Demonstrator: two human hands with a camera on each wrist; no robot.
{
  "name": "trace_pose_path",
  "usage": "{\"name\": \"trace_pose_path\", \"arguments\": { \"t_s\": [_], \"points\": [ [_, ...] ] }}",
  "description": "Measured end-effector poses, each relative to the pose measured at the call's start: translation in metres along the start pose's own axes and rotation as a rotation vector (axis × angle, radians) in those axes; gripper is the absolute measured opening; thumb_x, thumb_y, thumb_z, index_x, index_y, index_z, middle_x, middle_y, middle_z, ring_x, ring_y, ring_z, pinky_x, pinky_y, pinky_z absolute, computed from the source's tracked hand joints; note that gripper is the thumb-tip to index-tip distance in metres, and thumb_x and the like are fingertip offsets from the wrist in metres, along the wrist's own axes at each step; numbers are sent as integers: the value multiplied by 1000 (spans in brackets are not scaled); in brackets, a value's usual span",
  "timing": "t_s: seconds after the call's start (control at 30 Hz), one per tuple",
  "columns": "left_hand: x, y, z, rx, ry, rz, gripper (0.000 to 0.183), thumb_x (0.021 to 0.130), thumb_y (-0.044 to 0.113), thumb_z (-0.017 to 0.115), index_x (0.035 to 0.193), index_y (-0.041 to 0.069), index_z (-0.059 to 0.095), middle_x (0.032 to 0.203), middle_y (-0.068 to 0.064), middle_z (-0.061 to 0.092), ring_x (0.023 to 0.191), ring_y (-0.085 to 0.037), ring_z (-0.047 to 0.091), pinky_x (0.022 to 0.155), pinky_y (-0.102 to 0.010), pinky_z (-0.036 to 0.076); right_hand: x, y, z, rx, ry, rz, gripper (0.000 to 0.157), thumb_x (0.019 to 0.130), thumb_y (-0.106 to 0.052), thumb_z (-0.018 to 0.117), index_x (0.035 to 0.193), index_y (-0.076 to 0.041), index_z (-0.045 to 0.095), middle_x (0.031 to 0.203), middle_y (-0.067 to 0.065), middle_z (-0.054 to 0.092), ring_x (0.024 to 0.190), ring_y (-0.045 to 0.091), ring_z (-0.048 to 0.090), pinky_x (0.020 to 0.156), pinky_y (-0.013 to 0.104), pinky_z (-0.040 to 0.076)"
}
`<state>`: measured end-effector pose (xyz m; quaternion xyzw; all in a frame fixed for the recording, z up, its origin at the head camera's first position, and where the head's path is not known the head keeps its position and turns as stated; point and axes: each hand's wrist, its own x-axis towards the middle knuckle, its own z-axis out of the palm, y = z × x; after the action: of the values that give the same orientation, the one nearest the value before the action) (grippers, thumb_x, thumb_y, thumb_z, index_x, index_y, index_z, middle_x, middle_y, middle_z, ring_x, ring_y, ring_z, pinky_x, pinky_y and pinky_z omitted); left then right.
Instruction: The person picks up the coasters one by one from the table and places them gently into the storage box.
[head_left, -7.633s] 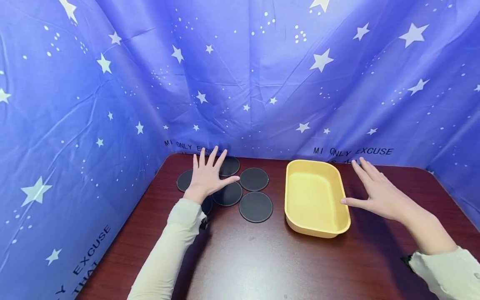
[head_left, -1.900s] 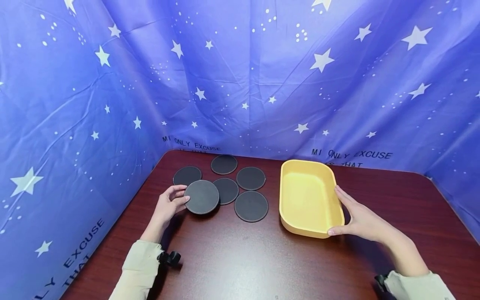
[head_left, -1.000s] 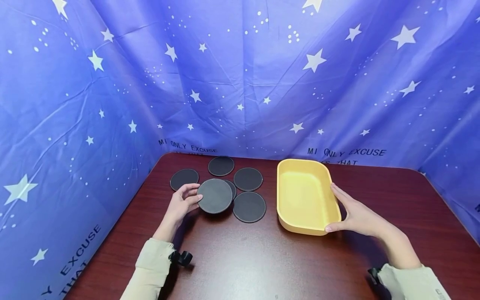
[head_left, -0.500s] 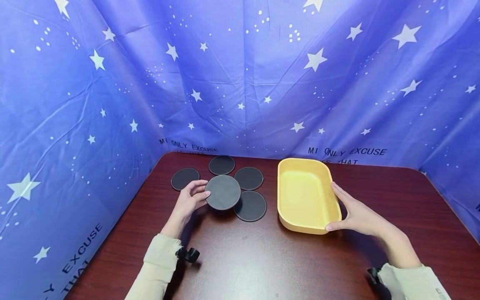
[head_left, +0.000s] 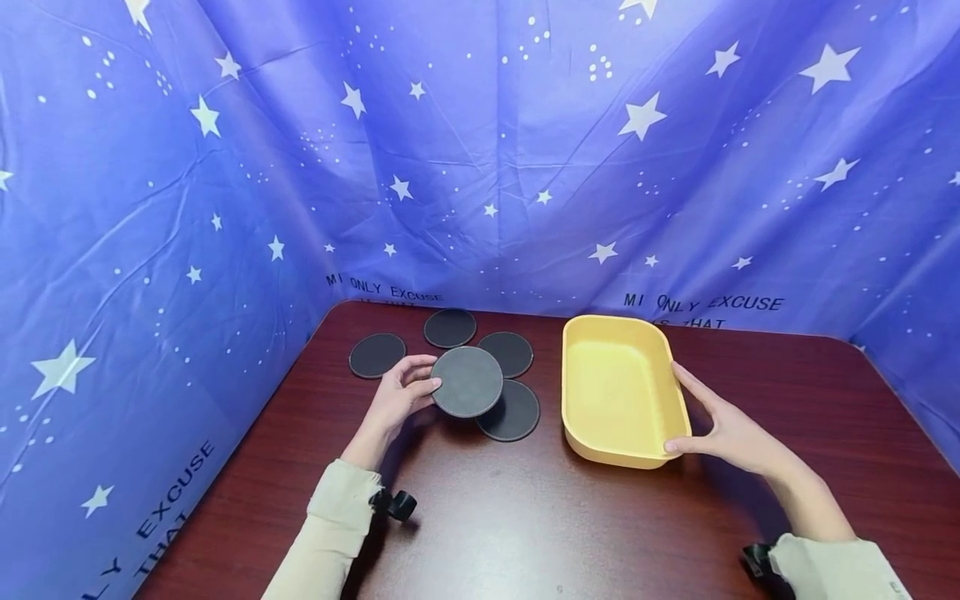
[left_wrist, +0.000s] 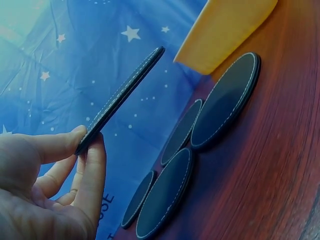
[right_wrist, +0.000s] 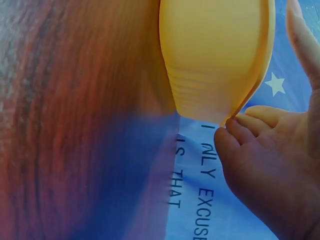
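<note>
My left hand (head_left: 396, 400) pinches a round black coaster (head_left: 467, 382) by its left edge, between thumb and fingers. The coaster is held tilted above the others, its edge stitching visible in the left wrist view. Below it, several matching coasters lie on the table, among them a coaster (head_left: 508, 410) at the near right and a coaster (head_left: 377, 355) at the far left. A middle coaster (left_wrist: 165, 195) is covered by the held one in the head view. My right hand (head_left: 738, 433) rests against the yellow tub (head_left: 587, 457), fingertips on its outer right wall, thumb at the near right corner.
The dark red wooden table (head_left: 525, 533) reaches back to a blue star-patterned curtain (head_left: 480, 150), which hangs along the back and both sides. Another coaster (head_left: 450, 328) lies close to the table's back edge. The tub stands right of the coasters, with nothing visible inside.
Since the first frame, my left hand has lifted the coaster and my right hand has come to the tub. Lately the held coaster has moved right, over the middle one; the tub stays put.
</note>
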<state>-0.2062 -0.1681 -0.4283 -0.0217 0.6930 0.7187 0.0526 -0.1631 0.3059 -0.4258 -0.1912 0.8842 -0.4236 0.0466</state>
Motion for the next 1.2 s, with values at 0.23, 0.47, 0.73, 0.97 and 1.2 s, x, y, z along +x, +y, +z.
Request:
{"name": "trace_pose_path", "arguments": {
  "t_s": [0.23,0.47,0.73,0.97,1.2],
  "points": [
    [2,-1,11,-21,-33,-12,46,91,-3,63,135,-3,50,101,5,65,80,-2,65,70,-21,58,1,7,1,26,5,-43,111,78,-13,84,162,-18,11,164,24,18,133,-27,12,95,-8,18],
    [4,2,25,-53,-71,-4,46,91,-3,63,136,-4,49,99,7,66,79,-2,64,68,-20,57,2,4,-2,-3,-9,-26,112,78,-17,84,162,-18,10,165,21,18,134,-24,11,94,-7,16],
    [10,1,43,-86,-98,-9,46,91,-4,63,136,-3,50,99,7,65,81,-3,65,71,-22,58,2,2,-2,-35,-18,-35,112,78,-19,84,161,-12,11,165,22,16,134,-24,11,94,-8,15],
    [15,4,58,-89,-118,-8,46,91,-3,63,135,-1,51,99,7,64,82,-2,65,71,-21,58,3,2,-2,-73,-12,-37,112,77,-22,85,161,-11,12,165,22,17,134,-25,10,95,-8,13],
    [19,5,70,-88,-122,-5,44,90,-3,65,133,0,54,97,8,65,80,-2,65,68,-20,57,3,2,-3,-72,-13,-39,112,76,-22,86,161,-9,13,165,22,16,133,-26,10,95,-8,13]
  ]
}}
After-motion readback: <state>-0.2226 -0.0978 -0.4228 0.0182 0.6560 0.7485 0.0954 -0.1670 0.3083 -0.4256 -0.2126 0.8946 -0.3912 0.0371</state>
